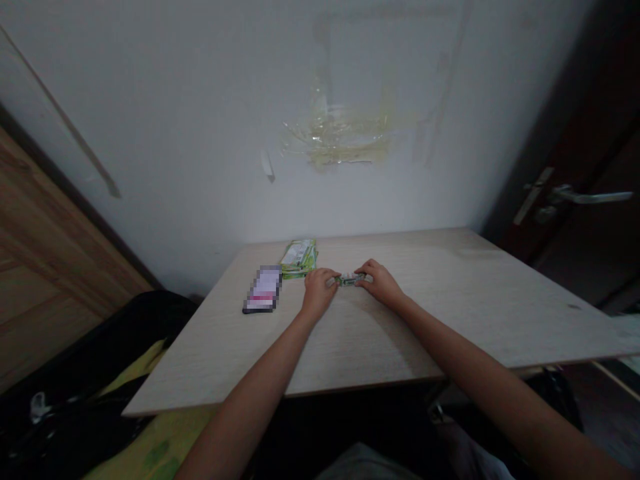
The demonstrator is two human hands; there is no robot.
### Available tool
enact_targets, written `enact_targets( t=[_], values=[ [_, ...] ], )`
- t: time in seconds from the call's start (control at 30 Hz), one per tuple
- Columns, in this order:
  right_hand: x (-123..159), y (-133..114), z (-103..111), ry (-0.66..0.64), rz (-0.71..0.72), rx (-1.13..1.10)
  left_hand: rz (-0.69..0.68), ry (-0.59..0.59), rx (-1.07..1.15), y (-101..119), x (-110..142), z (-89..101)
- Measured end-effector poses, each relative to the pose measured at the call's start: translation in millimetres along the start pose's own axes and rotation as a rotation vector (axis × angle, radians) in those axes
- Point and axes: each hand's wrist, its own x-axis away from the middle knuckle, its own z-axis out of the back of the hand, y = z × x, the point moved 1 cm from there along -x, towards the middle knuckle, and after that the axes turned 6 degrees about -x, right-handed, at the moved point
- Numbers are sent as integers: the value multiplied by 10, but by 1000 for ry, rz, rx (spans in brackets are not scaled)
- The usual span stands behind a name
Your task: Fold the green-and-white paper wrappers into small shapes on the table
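A small green-and-white printed packet (347, 280) lies stretched level between my two hands, low over the table or touching it; I cannot tell which. My left hand (319, 290) pinches its left end, and my right hand (381, 281) pinches the right end. The fingers partly cover both ends, and print too small to read shows on the middle. Just beyond my left hand rests a stack of flat green-and-white packets (299, 257).
A phone (263, 289) with its screen lit lies left of my left hand. The pale wooden table (345, 353) meets a white wall (210, 133) with peeling tape (350, 140). A dark door with a metal handle (590, 197) stands right; black and yellow fabric is at lower left.
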Motion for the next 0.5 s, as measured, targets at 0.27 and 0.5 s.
enact_targets(
  t=[0.27,0.5],
  values=[
    [-5,75,-32,-43,10,128,23,-26,-30,-15,9,-32],
    [4,100,-63,-81,41,189,50,-70,-85,-8,21,-51]
  ],
)
